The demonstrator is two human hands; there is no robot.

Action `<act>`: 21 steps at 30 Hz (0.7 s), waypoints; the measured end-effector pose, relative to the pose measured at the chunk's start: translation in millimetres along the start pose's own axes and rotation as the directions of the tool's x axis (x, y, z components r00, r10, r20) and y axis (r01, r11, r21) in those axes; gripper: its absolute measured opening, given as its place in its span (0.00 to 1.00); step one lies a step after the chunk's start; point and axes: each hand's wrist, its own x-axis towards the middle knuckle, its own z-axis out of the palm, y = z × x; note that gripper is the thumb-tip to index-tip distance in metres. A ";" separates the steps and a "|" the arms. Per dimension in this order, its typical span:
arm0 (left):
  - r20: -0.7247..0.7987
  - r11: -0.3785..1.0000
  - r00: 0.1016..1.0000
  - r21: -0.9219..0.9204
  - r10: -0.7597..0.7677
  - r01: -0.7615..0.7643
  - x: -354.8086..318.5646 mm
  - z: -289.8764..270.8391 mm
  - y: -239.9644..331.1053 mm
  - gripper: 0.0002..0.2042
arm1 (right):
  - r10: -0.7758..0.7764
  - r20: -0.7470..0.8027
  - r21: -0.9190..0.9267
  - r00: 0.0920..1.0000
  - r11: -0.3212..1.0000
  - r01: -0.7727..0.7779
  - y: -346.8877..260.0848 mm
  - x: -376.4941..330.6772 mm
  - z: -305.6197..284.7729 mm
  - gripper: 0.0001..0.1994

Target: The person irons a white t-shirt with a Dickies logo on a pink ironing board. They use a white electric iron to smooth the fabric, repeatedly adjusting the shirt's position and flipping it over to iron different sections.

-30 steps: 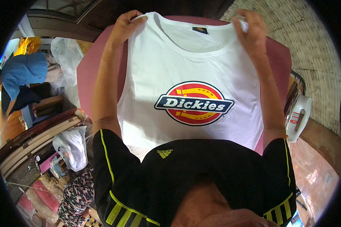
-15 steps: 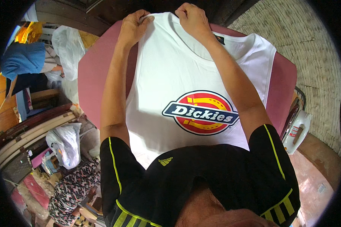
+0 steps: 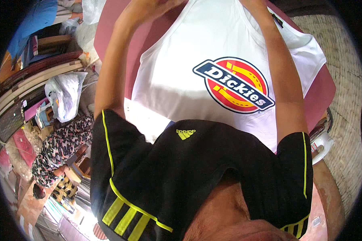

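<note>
A white sleeveless shirt (image 3: pixel 171 60) with a red, yellow and dark blue printed emblem is spread over a dusky pink padded board (image 3: pixel 328 86). My left hand (image 3: pixel 161 5) is at the shirt's left shoulder strap, closed on its cloth. My right hand (image 3: pixel 253 4) is closed at the neckline beside the same strap. The picture's upper edge cuts off the fingertips of both hands. My right forearm crosses over the shirt to the right of the emblem. The shirt's lower part goes out of sight below my chest.
A white iron (image 3: pixel 322 148) stands beyond the board's right edge. To the left are a plastic bag (image 3: pixel 66 94), stacked long boards (image 3: pixel 32 86) and a person in patterned clothing (image 3: pixel 62 146). Woven matting (image 3: pixel 340 52) covers the floor at the right.
The view has tipped down and turned, so my hands sit at the upper edge. The shirt appears farther right and more slanted. Both hands remain at the left strap.
</note>
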 end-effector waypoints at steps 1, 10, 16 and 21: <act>0.099 0.997 0.993 -0.030 -0.066 0.070 -28.6 1.7 -15.3 0.20 | -0.007 -0.013 -0.047 1.000 0.999 0.006 3.0 -2.0 -2.3 0.04; -0.252 0.861 0.852 -0.364 -0.458 0.355 -168.5 20.1 39.2 0.09 | 0.009 -0.001 -0.107 1.000 0.994 -0.009 1.1 -6.8 -5.5 0.06; -0.391 0.968 0.895 0.034 -0.215 0.247 -170.5 40.4 39.8 0.13 | 0.074 0.056 0.175 0.996 0.981 -0.083 -29.5 -19.6 -43.4 0.12; -0.180 0.981 0.982 0.193 0.060 -0.025 -192.6 64.7 80.5 0.26 | -0.052 0.113 -0.234 0.992 0.969 0.078 -104.9 -131.7 -132.1 0.19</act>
